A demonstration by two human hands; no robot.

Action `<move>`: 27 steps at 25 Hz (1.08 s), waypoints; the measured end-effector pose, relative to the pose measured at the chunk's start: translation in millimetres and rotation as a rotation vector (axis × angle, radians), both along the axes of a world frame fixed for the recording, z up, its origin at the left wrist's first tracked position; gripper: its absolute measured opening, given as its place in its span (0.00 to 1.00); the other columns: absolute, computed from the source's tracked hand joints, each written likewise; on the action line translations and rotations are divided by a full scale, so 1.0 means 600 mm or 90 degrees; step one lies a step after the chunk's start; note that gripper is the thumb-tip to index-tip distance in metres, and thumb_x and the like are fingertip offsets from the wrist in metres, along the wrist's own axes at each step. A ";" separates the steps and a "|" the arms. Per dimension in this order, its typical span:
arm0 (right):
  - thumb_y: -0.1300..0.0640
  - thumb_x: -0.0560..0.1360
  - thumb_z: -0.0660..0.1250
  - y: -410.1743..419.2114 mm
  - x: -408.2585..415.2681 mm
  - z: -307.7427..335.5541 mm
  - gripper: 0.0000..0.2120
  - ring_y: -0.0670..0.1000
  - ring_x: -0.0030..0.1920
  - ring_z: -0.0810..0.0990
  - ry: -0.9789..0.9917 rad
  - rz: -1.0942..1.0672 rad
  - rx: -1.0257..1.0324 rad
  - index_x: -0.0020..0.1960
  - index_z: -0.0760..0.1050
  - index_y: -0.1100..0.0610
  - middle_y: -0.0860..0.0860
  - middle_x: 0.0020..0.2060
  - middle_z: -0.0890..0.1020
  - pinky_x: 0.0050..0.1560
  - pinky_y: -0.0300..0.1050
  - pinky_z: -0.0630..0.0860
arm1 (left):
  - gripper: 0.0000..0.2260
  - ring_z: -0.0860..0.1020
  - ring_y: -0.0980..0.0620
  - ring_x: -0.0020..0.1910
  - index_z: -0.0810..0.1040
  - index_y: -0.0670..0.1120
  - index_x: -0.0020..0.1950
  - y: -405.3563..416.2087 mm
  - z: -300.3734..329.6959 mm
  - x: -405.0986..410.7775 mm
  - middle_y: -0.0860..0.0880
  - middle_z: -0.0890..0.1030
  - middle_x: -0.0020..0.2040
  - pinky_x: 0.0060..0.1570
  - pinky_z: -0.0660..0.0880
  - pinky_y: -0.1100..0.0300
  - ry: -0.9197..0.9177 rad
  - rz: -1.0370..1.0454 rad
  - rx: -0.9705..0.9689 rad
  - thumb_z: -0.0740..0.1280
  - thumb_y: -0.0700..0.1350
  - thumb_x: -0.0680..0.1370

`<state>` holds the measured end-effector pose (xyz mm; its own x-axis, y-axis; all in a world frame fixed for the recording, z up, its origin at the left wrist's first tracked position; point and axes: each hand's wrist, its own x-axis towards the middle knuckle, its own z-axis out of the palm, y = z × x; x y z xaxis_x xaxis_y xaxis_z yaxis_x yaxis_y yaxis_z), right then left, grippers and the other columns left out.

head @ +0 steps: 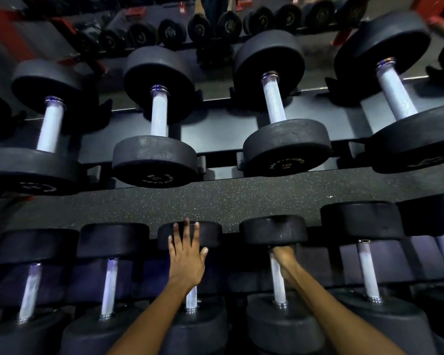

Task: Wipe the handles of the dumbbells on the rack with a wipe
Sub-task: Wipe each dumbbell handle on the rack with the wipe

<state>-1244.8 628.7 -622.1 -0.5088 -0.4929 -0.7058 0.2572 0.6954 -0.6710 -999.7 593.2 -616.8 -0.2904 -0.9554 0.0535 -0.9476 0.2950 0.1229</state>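
Note:
Black round-headed dumbbells with silver knurled handles lie in two rows on a dark rack [223, 129]. My left hand [186, 254] lies flat, fingers straight and spread, on the far head of a lower-row dumbbell [210, 233], covering most of its handle [191, 298]. My right hand [283, 260] curls around the top of the neighbouring dumbbell's handle [277, 285], just under its far head [273, 229]. No wipe shows; the right hand's palm side is hidden.
The upper row holds several larger dumbbells [154, 134]. A speckled rubber strip [241, 201] separates the two rows. More dumbbells [368, 272] sit close on both sides of my hands. A mirror behind the rack reflects another rack [215, 24].

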 end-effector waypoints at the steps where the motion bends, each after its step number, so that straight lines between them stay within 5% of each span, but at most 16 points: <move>1: 0.65 0.71 0.65 0.000 0.015 0.005 0.10 0.60 0.55 0.77 0.032 0.013 0.009 0.53 0.75 0.65 0.58 0.52 0.78 0.52 0.49 0.73 | 0.31 0.38 0.41 0.77 0.50 0.46 0.78 0.000 -0.001 0.000 0.48 0.38 0.79 0.68 0.55 0.35 0.004 0.000 -0.002 0.51 0.56 0.77; 4: 0.63 0.62 0.73 0.016 0.052 -0.018 0.36 0.58 0.66 0.70 0.143 0.120 0.047 0.68 0.65 0.66 0.57 0.66 0.69 0.62 0.55 0.68 | 0.31 0.41 0.40 0.77 0.50 0.46 0.78 -0.001 -0.003 0.000 0.47 0.38 0.79 0.68 0.55 0.34 0.013 -0.003 -0.009 0.50 0.56 0.78; 5: 0.65 0.62 0.74 0.014 0.041 -0.019 0.36 0.57 0.63 0.73 0.127 0.097 0.036 0.67 0.64 0.66 0.57 0.64 0.71 0.60 0.53 0.70 | 0.31 0.42 0.40 0.77 0.50 0.45 0.78 -0.001 -0.004 0.001 0.47 0.38 0.79 0.68 0.56 0.34 0.012 -0.006 -0.014 0.50 0.56 0.78; 8: 0.69 0.71 0.65 0.002 0.001 -0.007 0.08 0.55 0.46 0.77 0.020 0.053 -0.008 0.50 0.75 0.65 0.61 0.50 0.79 0.47 0.46 0.73 | 0.31 0.44 0.40 0.77 0.50 0.45 0.78 -0.002 -0.004 0.002 0.47 0.37 0.79 0.67 0.55 0.35 0.008 -0.006 -0.030 0.51 0.55 0.78; 12: 0.63 0.64 0.70 0.020 0.045 -0.010 0.22 0.57 0.50 0.79 0.156 0.099 0.069 0.57 0.71 0.62 0.55 0.51 0.78 0.53 0.47 0.73 | 0.31 0.40 0.41 0.77 0.49 0.46 0.78 -0.001 -0.012 0.001 0.48 0.36 0.79 0.72 0.46 0.38 -0.001 0.004 -0.047 0.50 0.56 0.78; 15: 0.70 0.69 0.65 0.007 -0.006 -0.010 0.06 0.50 0.35 0.79 -0.103 0.024 -0.053 0.45 0.74 0.63 0.56 0.38 0.79 0.35 0.38 0.77 | 0.32 0.38 0.41 0.77 0.50 0.44 0.79 -0.003 -0.010 0.001 0.46 0.38 0.79 0.71 0.40 0.43 -0.020 -0.002 -0.070 0.52 0.56 0.77; 18: 0.77 0.71 0.58 0.005 -0.051 -0.012 0.10 0.50 0.31 0.82 -0.246 -0.051 -0.093 0.44 0.74 0.66 0.57 0.33 0.83 0.33 0.41 0.79 | 0.32 0.37 0.41 0.77 0.50 0.44 0.78 -0.003 -0.007 -0.001 0.46 0.38 0.79 0.71 0.36 0.45 -0.031 0.001 -0.084 0.52 0.56 0.77; 22: 0.69 0.70 0.68 0.008 0.024 0.004 0.16 0.62 0.53 0.79 0.088 -0.109 0.052 0.57 0.72 0.68 0.63 0.51 0.80 0.50 0.50 0.74 | 0.33 0.39 0.40 0.77 0.49 0.45 0.79 -0.002 -0.010 0.002 0.45 0.40 0.79 0.71 0.35 0.45 -0.028 0.007 -0.100 0.52 0.56 0.77; 25: 0.64 0.65 0.73 -0.006 0.032 -0.003 0.23 0.58 0.53 0.79 0.101 -0.045 0.033 0.58 0.70 0.65 0.59 0.51 0.79 0.50 0.48 0.74 | 0.34 0.41 0.40 0.77 0.43 0.46 0.80 -0.002 -0.006 0.000 0.45 0.39 0.79 0.71 0.34 0.45 -0.018 -0.003 -0.085 0.51 0.56 0.78; 27: 0.64 0.66 0.72 0.007 0.008 -0.006 0.10 0.56 0.49 0.79 0.109 -0.050 -0.008 0.47 0.75 0.61 0.58 0.45 0.80 0.46 0.46 0.72 | 0.33 0.39 0.40 0.77 0.47 0.45 0.79 -0.001 -0.003 0.001 0.44 0.40 0.80 0.71 0.34 0.45 -0.017 0.000 -0.075 0.51 0.56 0.78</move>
<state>-1240.2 632.8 -625.7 -0.6584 -0.4553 -0.5994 0.1909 0.6694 -0.7180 -999.1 592.5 -618.5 -0.2940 -0.9428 0.1572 -0.9499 0.3065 0.0619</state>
